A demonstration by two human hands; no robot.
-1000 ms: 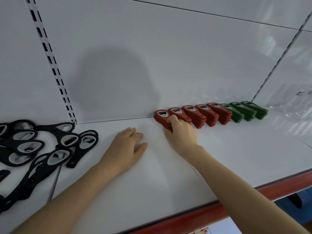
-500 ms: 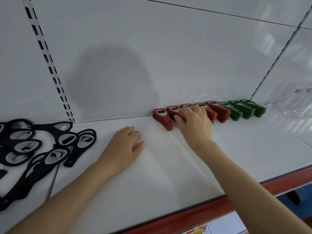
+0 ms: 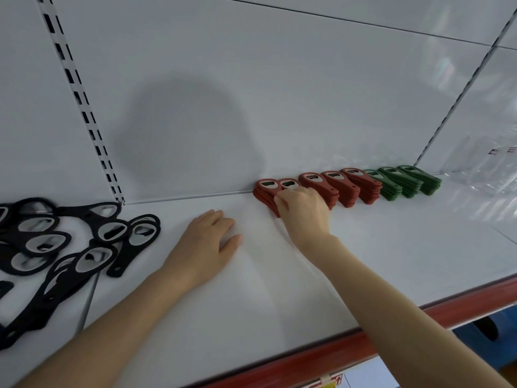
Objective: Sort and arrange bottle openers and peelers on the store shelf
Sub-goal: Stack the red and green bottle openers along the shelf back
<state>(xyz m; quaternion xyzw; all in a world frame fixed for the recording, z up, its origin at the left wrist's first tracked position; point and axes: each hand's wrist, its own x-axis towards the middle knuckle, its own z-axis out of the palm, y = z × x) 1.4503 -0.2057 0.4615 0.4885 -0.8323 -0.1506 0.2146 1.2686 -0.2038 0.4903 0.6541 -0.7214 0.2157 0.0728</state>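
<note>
Red bottle openers (image 3: 347, 186) stand in several neat stacks along the back of the white shelf (image 3: 363, 261). To their right sit three stacks of green bottle openers (image 3: 405, 183). My right hand (image 3: 303, 214) grips the second red stack from the left (image 3: 289, 184), its fingers curled over the stack's front end. The leftmost red stack (image 3: 265, 189) touches that one. My left hand (image 3: 205, 245) lies flat on the shelf, fingers straight, holding nothing. A loose pile of black bottle openers (image 3: 56, 247) sprawls at the far left.
A slotted upright (image 3: 81, 105) runs down the back panel above the black pile. The shelf's red front edge (image 3: 307, 357) crosses the lower right. Clear plastic packaging (image 3: 492, 169) lies at the far right. Bare shelf surface lies in front of the stacks.
My right hand moved from further right on the row back to the left and lower, onto the second red stack, which now sits tight against the leftmost one. My left hand stayed put.
</note>
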